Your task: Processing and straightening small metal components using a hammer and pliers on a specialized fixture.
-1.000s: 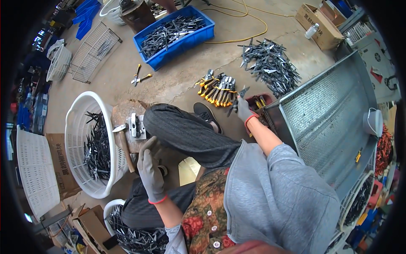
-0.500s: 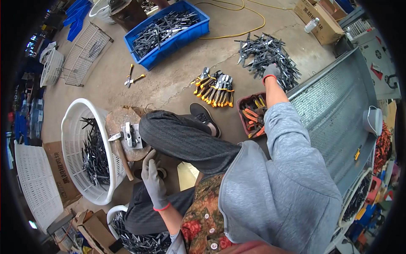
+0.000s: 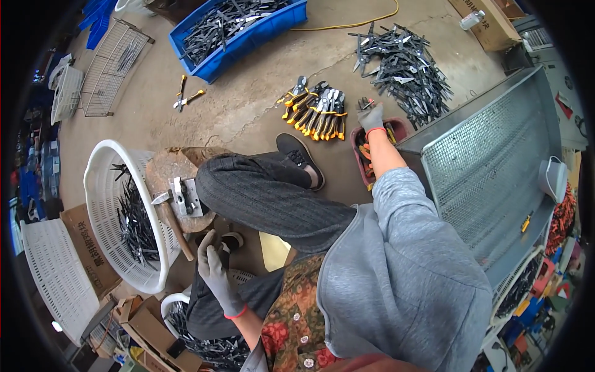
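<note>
The gloved right hand reaches far forward on a straight, grey-sleeved arm, its fingers curled closed around something dark, while the gloved left hand stays low beside the bent knee, wrist cocked, fingers loosely curled and pointing forward.

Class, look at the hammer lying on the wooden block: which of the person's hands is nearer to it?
Left. The left hand hangs just below the hammer handle's end; the right hand reaches far off, above the red tray.

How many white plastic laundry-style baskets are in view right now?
2: a big white basket at the left beside the stump, and a second basket partly hidden under the left hand. Others may be hidden.
</note>
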`<state>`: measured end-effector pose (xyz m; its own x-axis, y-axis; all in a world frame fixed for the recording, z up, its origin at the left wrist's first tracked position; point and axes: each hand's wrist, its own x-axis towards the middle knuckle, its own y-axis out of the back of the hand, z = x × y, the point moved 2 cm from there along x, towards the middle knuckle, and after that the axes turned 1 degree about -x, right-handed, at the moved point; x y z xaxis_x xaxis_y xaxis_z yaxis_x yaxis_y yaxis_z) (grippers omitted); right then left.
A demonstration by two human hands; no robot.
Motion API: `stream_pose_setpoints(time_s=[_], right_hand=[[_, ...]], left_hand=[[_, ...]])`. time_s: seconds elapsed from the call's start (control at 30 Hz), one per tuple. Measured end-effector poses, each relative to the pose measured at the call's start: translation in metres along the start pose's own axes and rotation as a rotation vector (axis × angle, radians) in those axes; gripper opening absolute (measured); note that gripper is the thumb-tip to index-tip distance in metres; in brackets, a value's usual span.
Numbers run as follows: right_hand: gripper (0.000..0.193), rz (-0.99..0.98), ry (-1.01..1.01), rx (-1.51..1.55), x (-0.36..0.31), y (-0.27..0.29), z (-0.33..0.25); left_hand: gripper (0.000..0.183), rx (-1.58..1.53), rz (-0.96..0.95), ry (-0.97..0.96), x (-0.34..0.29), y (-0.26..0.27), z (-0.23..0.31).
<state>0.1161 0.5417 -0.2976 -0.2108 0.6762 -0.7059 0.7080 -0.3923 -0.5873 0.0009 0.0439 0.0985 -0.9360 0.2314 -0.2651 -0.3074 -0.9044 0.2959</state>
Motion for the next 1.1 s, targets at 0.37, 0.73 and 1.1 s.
stream_pose_setpoints(time_s=[0.37,0.73,1.1], right_hand=[[0.050,0.255,0.381,0.075,0.049,0.020,-0.050],[0.047,0.254,0.157,-0.046,0.038,0.014,-0.008],[0.021,-0.348,-0.157,-0.430,-0.116,-0.160,0.066]], left_hand=[[0.034,0.187,-0.047,0.030,0.018,-0.010,0.006],[0.031,0.169,0.031,0.032,0.019,-0.002,0.000],[0.022,0.296,0.171,-0.160,-0.001,0.099,-0.010]])
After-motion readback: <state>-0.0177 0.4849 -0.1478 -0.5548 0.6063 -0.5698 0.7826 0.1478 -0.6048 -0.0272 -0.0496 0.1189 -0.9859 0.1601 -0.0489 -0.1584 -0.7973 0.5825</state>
